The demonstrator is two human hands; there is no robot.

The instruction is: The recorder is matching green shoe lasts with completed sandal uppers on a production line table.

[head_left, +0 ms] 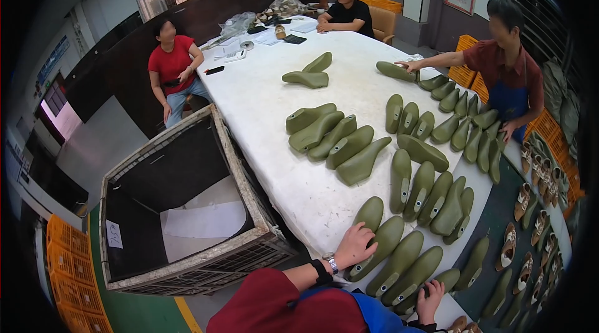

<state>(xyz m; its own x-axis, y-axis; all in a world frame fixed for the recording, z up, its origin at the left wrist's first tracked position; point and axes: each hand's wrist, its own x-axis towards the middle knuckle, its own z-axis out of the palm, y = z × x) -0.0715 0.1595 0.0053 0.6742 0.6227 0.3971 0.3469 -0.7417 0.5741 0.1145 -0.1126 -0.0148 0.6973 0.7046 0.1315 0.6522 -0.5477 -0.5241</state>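
Several green shoe lasts (398, 262), left hand (357, 244) half-curled on one, right hand (430, 303) likewise on another, grips unclear

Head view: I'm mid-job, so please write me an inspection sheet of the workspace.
Surface: white table, small dark marks.
Job's things: green shoe lasts, in rows and clusters.
Clutter: papers, jar and plastic bags toward the far end.
Grips: left grip laid over lasts in the nearest group; right grip touching a last there; closure unclear.
Cables: nothing seen.
Surroundings: dark-lined bin at left; orange crates; shoes at right; two seated people; one standing person touching a last.
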